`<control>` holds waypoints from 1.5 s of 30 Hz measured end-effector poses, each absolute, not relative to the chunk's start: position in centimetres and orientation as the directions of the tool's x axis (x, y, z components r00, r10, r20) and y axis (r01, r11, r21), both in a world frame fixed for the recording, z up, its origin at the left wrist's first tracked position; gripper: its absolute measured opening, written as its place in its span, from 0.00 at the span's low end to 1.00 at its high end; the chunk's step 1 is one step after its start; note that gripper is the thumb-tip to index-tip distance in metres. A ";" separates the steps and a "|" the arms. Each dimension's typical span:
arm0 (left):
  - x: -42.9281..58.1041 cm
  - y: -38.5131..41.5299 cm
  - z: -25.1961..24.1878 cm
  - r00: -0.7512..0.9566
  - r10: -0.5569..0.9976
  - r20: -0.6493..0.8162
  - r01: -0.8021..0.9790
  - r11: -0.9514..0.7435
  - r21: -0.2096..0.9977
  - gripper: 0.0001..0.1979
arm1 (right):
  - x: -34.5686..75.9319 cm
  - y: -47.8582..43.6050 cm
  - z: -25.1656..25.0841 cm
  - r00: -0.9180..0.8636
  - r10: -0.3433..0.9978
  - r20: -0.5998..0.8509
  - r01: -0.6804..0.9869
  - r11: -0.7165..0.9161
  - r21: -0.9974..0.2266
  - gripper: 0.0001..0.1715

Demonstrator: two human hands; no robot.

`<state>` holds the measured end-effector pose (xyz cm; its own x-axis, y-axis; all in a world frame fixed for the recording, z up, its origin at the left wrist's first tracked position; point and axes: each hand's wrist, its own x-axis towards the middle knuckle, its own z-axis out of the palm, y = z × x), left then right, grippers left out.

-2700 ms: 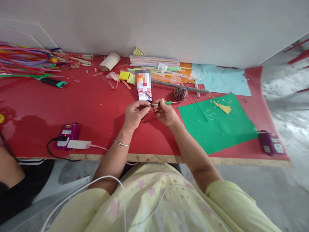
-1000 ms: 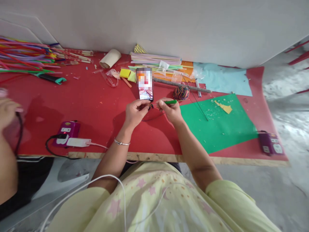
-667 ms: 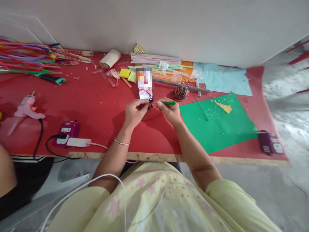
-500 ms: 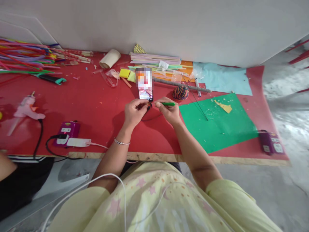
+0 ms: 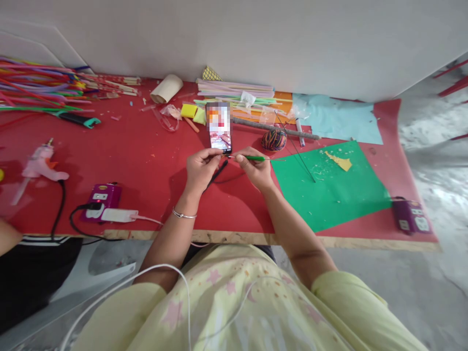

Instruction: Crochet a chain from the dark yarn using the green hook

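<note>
My right hand [image 5: 255, 168] is closed around a crochet hook with a green handle [image 5: 255, 158], its thin metal tip pointing left. My left hand [image 5: 202, 169] pinches a small dark bit at its fingertips that looks like yarn; the fingers mostly hide it. The hook's tip is close to those fingertips; whether they touch cannot be made out. Just beyond both hands lies a phone [image 5: 221, 139] with a lit screen, partly blurred. A black cable [image 5: 218, 174] passes beside my left hand. To the right sits a ball of multicoloured yarn [image 5: 274, 140].
A green sheet [image 5: 310, 195] with scraps lies right, below a thin dark rod and a grey stick [image 5: 256, 124]. A pink glue gun [image 5: 42, 165] and a purple power socket [image 5: 104, 197] stand left. Bundled pipe cleaners [image 5: 36, 87] lie far left. Another person's arm [image 5: 8, 237] shows at left.
My left hand has shifted slightly left, away from the hook's tip, and more of the black cable shows below its fingers. My right hand stays almost in place.
</note>
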<state>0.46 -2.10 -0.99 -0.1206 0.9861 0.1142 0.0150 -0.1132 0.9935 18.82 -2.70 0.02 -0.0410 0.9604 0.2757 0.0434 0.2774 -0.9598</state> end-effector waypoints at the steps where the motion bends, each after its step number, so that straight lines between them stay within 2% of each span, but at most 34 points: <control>1: 0.5 -2.1 -0.9 -0.122 0.987 0.108 -0.001 -0.109 0.994 0.08 | 18.8 -2.7 0.1 -0.034 0.965 0.259 0.033 0.260 -0.965 0.15; 10: 0.5 -2.0 -1.2 -0.133 0.981 0.139 0.051 -0.133 0.990 0.09 | 18.8 -2.6 -0.3 0.007 0.982 0.186 -0.026 0.186 -0.982 0.20; 26: 0.5 -2.0 -1.3 -0.130 0.981 0.145 0.068 -0.137 0.988 0.08 | 18.8 -2.6 -0.1 -0.016 0.982 0.189 -0.034 0.188 -0.982 0.19; 34: 0.4 -2.0 -1.3 -0.127 0.976 0.176 0.111 -0.163 0.980 0.07 | 18.7 -2.7 -0.2 -0.002 0.961 0.275 0.053 0.275 -0.960 0.15; 40: 0.4 -2.0 -1.1 -0.151 0.965 0.215 0.177 -0.188 0.966 0.07 | 18.5 -2.6 -0.5 -0.030 0.896 0.444 0.168 0.442 -0.881 0.14; 43: 0.5 -2.0 -1.3 -0.158 0.965 0.210 0.142 -0.188 0.972 0.06 | 18.4 -2.6 -0.5 -0.066 0.861 0.504 0.199 0.506 -0.839 0.11; 45: 0.5 -2.0 -1.3 -0.163 0.972 0.171 0.076 -0.160 0.984 0.06 | 18.3 -2.6 -0.5 -0.058 0.869 0.491 0.194 0.492 -0.849 0.11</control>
